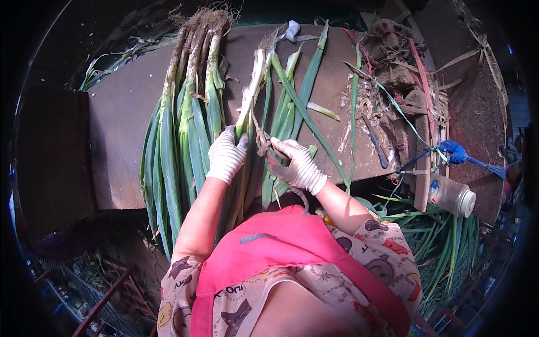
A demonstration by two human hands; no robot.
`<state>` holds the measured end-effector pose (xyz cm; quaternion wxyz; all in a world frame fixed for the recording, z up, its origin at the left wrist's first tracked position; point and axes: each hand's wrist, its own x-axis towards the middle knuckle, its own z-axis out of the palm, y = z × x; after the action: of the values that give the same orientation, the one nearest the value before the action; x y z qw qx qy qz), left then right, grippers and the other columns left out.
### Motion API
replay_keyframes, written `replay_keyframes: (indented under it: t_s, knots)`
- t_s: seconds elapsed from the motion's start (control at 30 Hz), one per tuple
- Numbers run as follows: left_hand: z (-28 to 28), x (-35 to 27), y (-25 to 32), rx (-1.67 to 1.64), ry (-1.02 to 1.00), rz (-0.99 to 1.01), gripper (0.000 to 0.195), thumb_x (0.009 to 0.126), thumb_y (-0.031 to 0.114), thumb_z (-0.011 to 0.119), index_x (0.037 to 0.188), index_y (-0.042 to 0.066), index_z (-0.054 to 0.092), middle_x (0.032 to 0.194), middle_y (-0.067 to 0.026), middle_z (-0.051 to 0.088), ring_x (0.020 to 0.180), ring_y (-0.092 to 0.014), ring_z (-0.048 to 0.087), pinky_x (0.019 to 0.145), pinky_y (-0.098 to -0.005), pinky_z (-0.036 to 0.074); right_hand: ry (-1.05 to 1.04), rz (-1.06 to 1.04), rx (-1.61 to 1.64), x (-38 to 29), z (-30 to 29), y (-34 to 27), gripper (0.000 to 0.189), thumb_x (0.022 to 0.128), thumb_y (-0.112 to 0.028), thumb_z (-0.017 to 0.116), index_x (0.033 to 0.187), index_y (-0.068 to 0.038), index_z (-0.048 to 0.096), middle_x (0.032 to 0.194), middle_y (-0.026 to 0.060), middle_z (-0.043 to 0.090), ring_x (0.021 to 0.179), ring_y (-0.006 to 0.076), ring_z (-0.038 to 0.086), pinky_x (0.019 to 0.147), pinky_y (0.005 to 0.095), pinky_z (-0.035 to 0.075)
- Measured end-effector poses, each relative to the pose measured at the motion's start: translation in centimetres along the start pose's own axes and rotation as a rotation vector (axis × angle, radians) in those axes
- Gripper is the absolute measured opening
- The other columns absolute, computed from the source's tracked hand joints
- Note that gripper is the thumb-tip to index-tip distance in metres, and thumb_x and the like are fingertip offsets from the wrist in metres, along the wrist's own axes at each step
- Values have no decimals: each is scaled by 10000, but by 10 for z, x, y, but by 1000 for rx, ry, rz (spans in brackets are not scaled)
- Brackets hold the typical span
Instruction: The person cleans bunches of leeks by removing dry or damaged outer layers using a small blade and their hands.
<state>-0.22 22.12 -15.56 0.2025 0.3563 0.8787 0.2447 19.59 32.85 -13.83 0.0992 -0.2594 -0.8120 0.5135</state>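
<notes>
My left hand (228,155), in a striped white glove, grips a Welsh onion (249,94) by its green part, roots pointing away from me. In my gloved right hand (298,165) is a dirty air blow gun (263,144). Its thin nozzle lies close alongside the onion's stem, and a hose (302,201) curves down from it towards my apron. Left of my left hand lies a row of Welsh onions (168,126) with soil-stained stems and bushy roots (206,19). Loose green leaves (290,109) lie beyond my right hand.
The brown board (118,126) holds a knife (376,143) among peel scraps on the right. Beyond are dirt clumps (389,46), a wooden strip (422,168), a knotted blue cloth (457,152) and a plastic jar (450,196). More green leaves (446,248) hang below right.
</notes>
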Motion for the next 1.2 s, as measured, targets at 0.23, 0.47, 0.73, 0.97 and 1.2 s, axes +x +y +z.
replay_keyframes:
  t_s: [0.23,0.47,0.73,0.97,1.2]
  knots:
    - [-4,1,26,158,-28,-14,440,829,293,728,1181,48,630,1056,-206,702,979,-395,676,870,-460,540,-158,-55,-22,-48,3,-5,700,706,-143,835,1341,-9,574,1022,177,622,963,340,622,864,400,510]
    - [-1,3,11,64,-48,-28,450,854,285,710,1237,63,628,1054,-221,708,978,-401,679,860,-447,536,-74,-109,-70,-33,-1,-4,694,714,-174,832,1329,22,577,1069,185,630,1011,327,627,901,408,511]
    - [1,5,-3,-178,-103,-1,454,900,271,680,1270,13,626,1023,-213,723,944,-344,703,862,-393,532,93,288,309,94,-19,11,628,842,-121,785,1409,-1,544,926,67,664,812,141,656,691,266,540]
    - [-69,-18,-20,-672,-223,-56,293,983,209,641,1171,-15,649,821,4,624,718,-73,494,680,-255,456,81,111,45,27,-5,-7,879,709,-278,882,1434,24,489,1209,200,599,1213,274,583,1073,376,431]
    - [-145,-83,-6,-852,-423,-182,361,938,330,660,1081,-2,679,706,31,541,622,-55,459,598,-223,386,268,248,318,218,-5,-22,873,850,-304,700,1535,-20,240,1248,299,608,1177,377,611,1026,408,467]
